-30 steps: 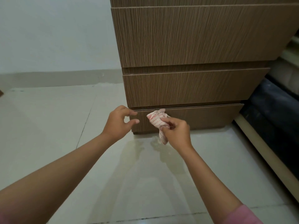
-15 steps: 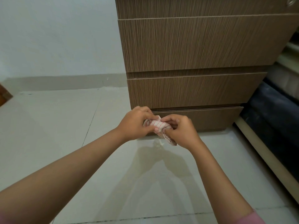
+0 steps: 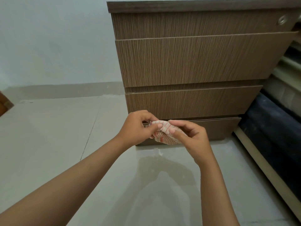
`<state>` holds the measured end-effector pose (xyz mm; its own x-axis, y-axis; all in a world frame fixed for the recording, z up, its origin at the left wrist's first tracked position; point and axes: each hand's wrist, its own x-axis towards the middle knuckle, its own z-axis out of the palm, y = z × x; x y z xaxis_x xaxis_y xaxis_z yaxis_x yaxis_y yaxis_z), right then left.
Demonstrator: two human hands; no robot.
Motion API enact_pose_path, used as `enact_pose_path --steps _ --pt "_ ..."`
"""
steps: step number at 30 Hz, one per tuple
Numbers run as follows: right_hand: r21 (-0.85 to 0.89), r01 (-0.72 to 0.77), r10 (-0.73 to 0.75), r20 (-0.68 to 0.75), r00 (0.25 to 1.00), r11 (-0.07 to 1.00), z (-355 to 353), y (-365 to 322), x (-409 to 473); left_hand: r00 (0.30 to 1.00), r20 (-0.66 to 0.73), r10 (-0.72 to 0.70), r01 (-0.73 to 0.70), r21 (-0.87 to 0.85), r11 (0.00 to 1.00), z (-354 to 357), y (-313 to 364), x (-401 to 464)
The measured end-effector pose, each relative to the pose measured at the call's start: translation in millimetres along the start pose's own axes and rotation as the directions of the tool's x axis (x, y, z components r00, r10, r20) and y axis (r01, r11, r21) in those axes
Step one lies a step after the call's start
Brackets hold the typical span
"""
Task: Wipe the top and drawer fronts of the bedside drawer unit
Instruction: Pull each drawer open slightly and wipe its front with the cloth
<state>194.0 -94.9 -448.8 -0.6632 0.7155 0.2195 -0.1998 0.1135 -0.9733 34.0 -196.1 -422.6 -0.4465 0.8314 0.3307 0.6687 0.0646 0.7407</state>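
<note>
Red-striped white cloth point(image 3: 164, 132) sits bunched between our two hands, both pinching it. Our left hand point(image 3: 138, 129) grips its left end with thumb and fingertips; our right hand point(image 3: 190, 137) clasps the right side, thumb pressed on top. We hold the cloth in the air just in front of the bottom drawer front point(image 3: 216, 128) of the bedside drawer unit point(image 3: 195, 62), low near the floor point(image 3: 48, 136). Above our hands rise the middle drawer front point(image 3: 192, 103) and a taller one, wood-grain brown, under the dark top edge point(image 3: 195, 6). Far up to our right a round metal lock point(image 3: 282, 19) shows. Right of our right hand lies a dark mattress edge point(image 3: 273, 136).
</note>
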Motion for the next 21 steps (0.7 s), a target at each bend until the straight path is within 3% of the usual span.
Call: enact_pose_path --steps 4,7,12,15,21 --pt "-0.006 0.009 -0.010 -0.109 0.994 1.000 -5.2 -14.8 11.0 1.000 -0.012 0.006 -0.007 -0.086 0.996 -3.5 21.7 17.0" --pt "-0.029 -0.019 0.013 -0.193 0.981 0.999 -8.8 -40.4 27.1 0.999 -0.028 0.022 -0.024 -0.069 0.997 -16.8 45.4 32.9" --pt "-0.087 -0.120 0.100 -0.207 0.973 0.989 -7.6 -114.2 52.3 0.999 0.002 0.034 -0.034 0.000 0.999 -58.7 98.7 55.9" --pt "-0.067 -0.199 0.186 -0.164 0.969 0.978 -12.9 -173.7 65.5 0.996 0.021 -0.084 0.085 -0.056 0.995 -86.9 139.8 74.6" --pt "-0.121 -0.309 0.321 0.102 0.941 0.943 -48.1 -323.7 92.2 0.952 0.075 -0.295 0.305 -0.232 0.924 -144.7 260.2 114.3"
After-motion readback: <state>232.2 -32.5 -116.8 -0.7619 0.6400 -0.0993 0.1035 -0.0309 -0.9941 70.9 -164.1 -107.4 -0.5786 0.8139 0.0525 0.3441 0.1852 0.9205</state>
